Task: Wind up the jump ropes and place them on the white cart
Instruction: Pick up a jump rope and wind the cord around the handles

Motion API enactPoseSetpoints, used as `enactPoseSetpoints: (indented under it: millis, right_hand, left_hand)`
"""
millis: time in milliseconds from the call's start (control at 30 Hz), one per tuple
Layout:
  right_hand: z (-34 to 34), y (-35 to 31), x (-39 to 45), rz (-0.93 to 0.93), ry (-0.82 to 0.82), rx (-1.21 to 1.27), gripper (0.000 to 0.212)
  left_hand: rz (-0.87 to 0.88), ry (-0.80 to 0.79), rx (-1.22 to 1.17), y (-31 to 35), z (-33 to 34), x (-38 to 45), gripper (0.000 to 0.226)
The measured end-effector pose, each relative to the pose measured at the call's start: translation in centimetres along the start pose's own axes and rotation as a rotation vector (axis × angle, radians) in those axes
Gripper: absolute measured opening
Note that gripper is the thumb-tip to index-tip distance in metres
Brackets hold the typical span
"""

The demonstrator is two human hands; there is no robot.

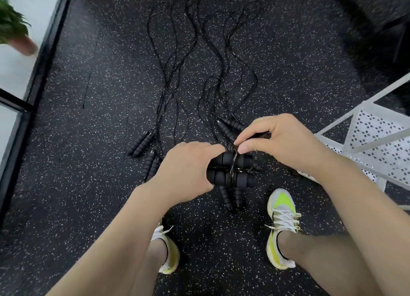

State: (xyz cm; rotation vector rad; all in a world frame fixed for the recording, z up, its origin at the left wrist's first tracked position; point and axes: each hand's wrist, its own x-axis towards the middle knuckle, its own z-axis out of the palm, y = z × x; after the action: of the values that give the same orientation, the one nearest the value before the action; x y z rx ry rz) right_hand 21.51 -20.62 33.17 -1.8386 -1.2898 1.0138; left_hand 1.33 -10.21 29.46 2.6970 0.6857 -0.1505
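Head view, looking down at a speckled black floor [93, 153]. The left hand [185, 173] is curled around one end of a pair of black foam handles [231, 170], which lie side by side and roughly level in front of the body. Turns of thin black cord [233, 164] cross the middle of the two handles. The right hand [281, 140] sits just above and to the right of the handles, its thumb and forefinger pinching the cord where it rises off the wrap (the remaining fingers are curled, and whether they also touch the cord cannot be told).

On the floor beyond the hands lie more jump ropes [199, 62], unwound, their cords trailing away in long wavy lines. Their handles rest in pairs: one pair at the left [140, 144], a second pair just right of it [151, 165], a third pair partly hidden behind the right hand [228, 127], and a fourth pair directly below the held bundle [231, 195].

The white cart [375, 140], with a perforated shelf and slim frame bars, stands at the right edge, near the right forearm. Two feet in white and yellow shoes [282, 224] stand on the floor below the hands. A potted plant [15, 32] appears blurred at the upper left, beyond a black floor strip [47, 49].
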Motion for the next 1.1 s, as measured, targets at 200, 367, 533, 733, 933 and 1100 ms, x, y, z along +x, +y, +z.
enactPoseSetpoints:
  millis: [200, 367, 533, 733, 933, 1100]
  right_hand:
    - [0.0, 0.4, 0.4, -0.021, 0.048, 0.225, 0.018]
    - [1.8, 0.4, 1.0, -0.034, 0.106, 0.572, 0.018]
    - [4.5, -0.6, 0.8, 0.083, 0.151, 0.752, 0.037]
    - [6.2, -1.2, 0.4, 0.14, 0.118, 0.252, 0.028]
    - [7.2, -2.2, -0.5, 0.074, 0.06, -0.013, 0.022]
    - [7.1, -3.0, -1.2, 0.02, 0.089, -0.187, 0.022]
  left_hand:
    - [-0.028, 0.176, -0.188, 0.1, -0.9, 0.0, 0.045]
    - [-0.145, 0.286, -0.399, 0.9, -2.0, 0.1, 0.057]
    - [-0.28, 0.331, -0.535, 1.6, -2.3, 0.2, 0.049]
    - [-0.471, 0.408, -0.545, 1.5, -2.1, 0.6, 0.028]
    - [-0.583, 0.377, -0.316, 0.0, -2.5, 0.7, 0.029]
    - [-0.618, 0.333, -0.147, -0.8, -2.3, 0.5, 0.031]
